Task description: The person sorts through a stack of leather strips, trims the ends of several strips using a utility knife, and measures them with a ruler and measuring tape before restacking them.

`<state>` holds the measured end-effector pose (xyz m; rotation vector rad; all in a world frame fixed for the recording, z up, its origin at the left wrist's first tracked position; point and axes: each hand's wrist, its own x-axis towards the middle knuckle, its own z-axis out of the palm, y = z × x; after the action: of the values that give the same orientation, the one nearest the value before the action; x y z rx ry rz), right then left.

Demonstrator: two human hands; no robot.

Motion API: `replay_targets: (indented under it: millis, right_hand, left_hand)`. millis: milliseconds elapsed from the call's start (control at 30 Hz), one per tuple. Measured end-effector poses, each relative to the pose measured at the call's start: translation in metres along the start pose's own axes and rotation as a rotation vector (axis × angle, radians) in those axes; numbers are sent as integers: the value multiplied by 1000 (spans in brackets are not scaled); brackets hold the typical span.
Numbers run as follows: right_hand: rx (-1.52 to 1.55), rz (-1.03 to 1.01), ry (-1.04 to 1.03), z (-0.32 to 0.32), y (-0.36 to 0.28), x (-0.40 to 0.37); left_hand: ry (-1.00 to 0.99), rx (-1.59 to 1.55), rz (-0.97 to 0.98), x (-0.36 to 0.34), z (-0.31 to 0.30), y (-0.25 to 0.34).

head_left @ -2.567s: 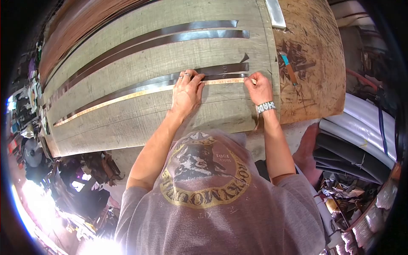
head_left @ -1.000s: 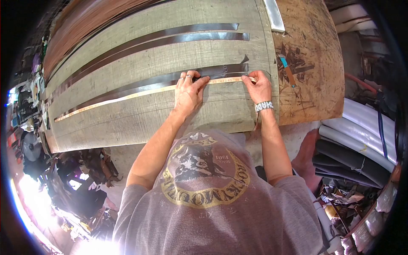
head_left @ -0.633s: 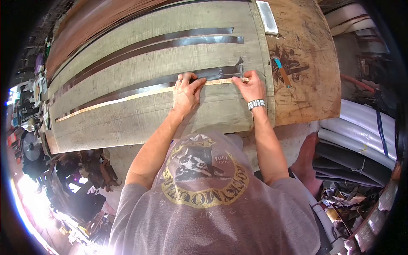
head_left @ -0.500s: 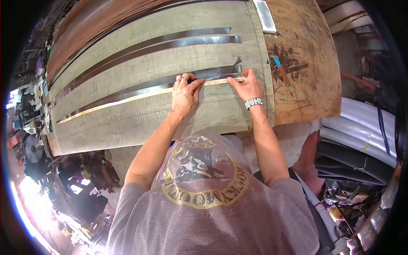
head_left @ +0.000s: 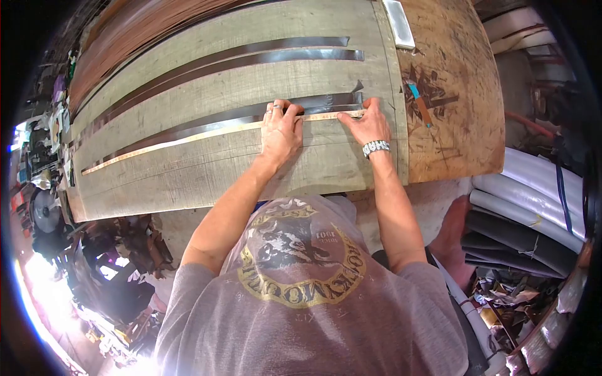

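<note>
A long pale ruler with printed numbers [head_left: 207,136] lies along the near edge of dark, shiny leather-like strips [head_left: 213,123] on the workbench. My left hand [head_left: 281,130] has its fingers curled over the ruler and strip, a ring showing on one finger. Near the ruler's right end, my right hand [head_left: 370,124] has its thumb and fingers closed on it. A small dark offcut [head_left: 359,86] sticks up by the strips' right end. Two more dark strips [head_left: 313,55] lie farther back. The fingertips of my left hand are partly hidden.
A knife-like tool with a blue and brown handle [head_left: 418,103] rests among dark scraps [head_left: 444,100] on the bench's right side. Behind it is a white block [head_left: 399,25]. Brown sheets [head_left: 144,37] cover the back left. Rolled material [head_left: 527,194] stands at the right.
The view has shifted slightly, so the bench and strips appear a little higher and farther right. Both hands stay on the ruler, with hardly any movement along it.
</note>
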<state>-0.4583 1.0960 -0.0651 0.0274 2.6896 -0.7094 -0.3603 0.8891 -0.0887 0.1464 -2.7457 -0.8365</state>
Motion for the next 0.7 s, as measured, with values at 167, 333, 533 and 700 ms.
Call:
replay_targets:
  millis: [167, 333, 533, 700]
  right_hand:
    - [1, 5, -6, 0, -1, -1]
    - [-10, -14, 6, 2, -1, 2]
    - [-10, -18, 20, 2, -2, 3]
    - [-14, -7, 8, 0, -3, 3]
  left_hand:
    - [-62, -134, -63, 8, 8, 18]
    - [-154, -106, -188, 20, 20, 24]
    - [-207, -16, -383, 36, 28, 36]
    - [-422, -7, -529, 51, 22, 39]
